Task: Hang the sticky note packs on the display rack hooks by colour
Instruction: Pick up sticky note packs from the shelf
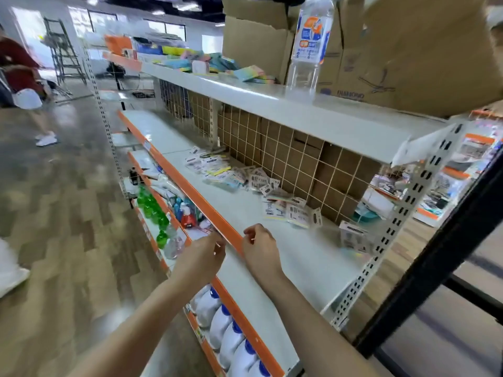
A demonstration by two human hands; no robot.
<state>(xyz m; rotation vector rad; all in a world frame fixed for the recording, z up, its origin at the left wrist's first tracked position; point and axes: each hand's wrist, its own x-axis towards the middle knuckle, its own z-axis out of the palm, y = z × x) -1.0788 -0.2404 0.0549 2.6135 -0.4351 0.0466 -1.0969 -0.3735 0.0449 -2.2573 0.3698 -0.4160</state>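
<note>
Several sticky note packs (217, 167) in clear hang-bags lie scattered along the back of the grey middle shelf (294, 262), with more of them (292, 213) to the right. Behind them stands the wire grid back panel (285, 159); I see no hooks on it. Loose pastel sticky note stacks (245, 73) sit on the top shelf. My left hand (202, 257) hovers at the shelf's orange front strip (190, 194), fingers loosely curled. My right hand (258, 246) is just beside it over the shelf edge, also loosely curled. Neither visibly holds anything.
A water bottle (310, 44) and cardboard boxes (408, 50) stand on the top shelf. A small white box (353, 236) sits at the middle shelf's right. Green bottles (152, 210) and white bottles (231, 341) fill lower shelves. A person (21, 77) stands far left by a ladder (65, 50).
</note>
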